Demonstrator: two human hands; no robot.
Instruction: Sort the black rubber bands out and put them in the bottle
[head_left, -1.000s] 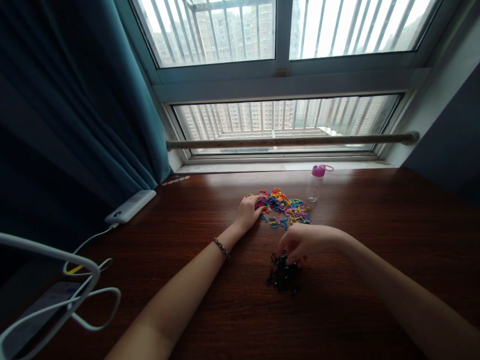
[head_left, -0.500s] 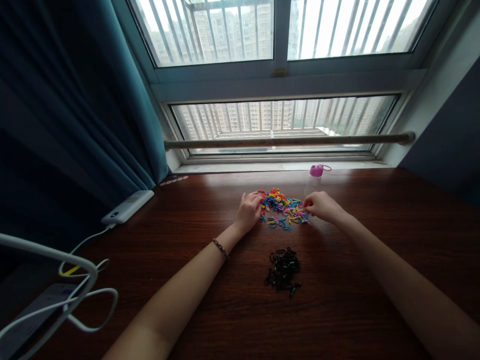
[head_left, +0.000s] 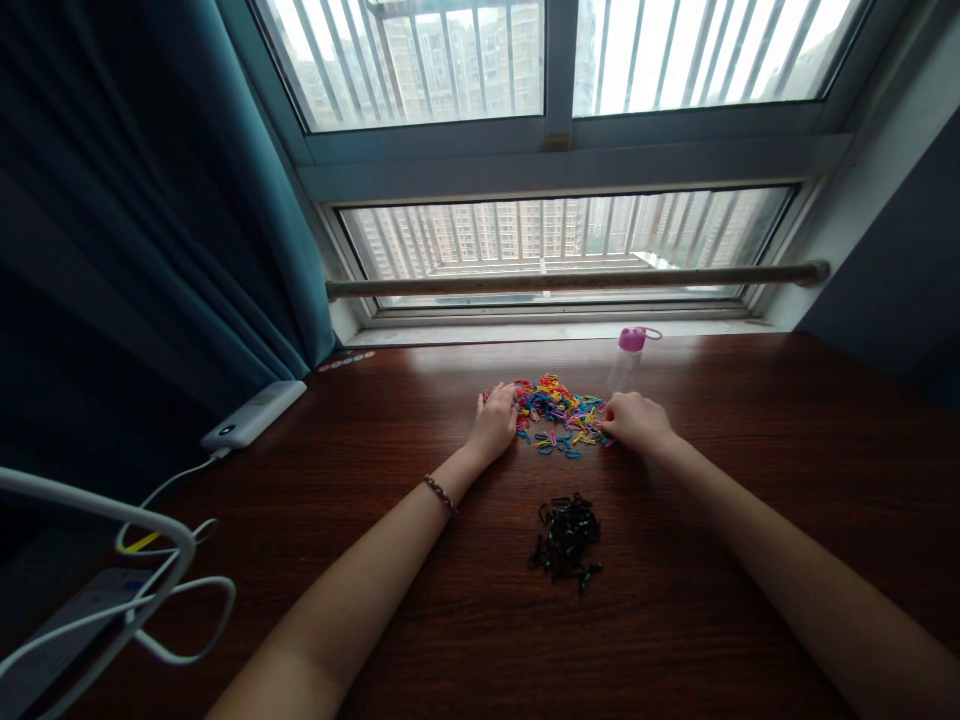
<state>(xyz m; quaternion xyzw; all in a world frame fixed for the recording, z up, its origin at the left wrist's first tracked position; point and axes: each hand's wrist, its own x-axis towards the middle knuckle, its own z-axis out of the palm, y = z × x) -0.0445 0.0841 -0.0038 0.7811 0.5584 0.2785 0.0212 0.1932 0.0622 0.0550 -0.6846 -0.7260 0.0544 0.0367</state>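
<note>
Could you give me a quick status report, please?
Left hand on left edge of colourful band pile, right hand on right edge; grips unclear. Black band pile apart, nearer. Bottle behind right hand, nothing blocking.

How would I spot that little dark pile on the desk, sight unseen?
Find the dark brown wooden desk under the barred window. Near its middle, between the person's forearms, lies a small heap of black elastic loops. Unlike the multicoloured heap of loops farther back, which the left hand and right hand touch, it is all black and untouched.
</note>
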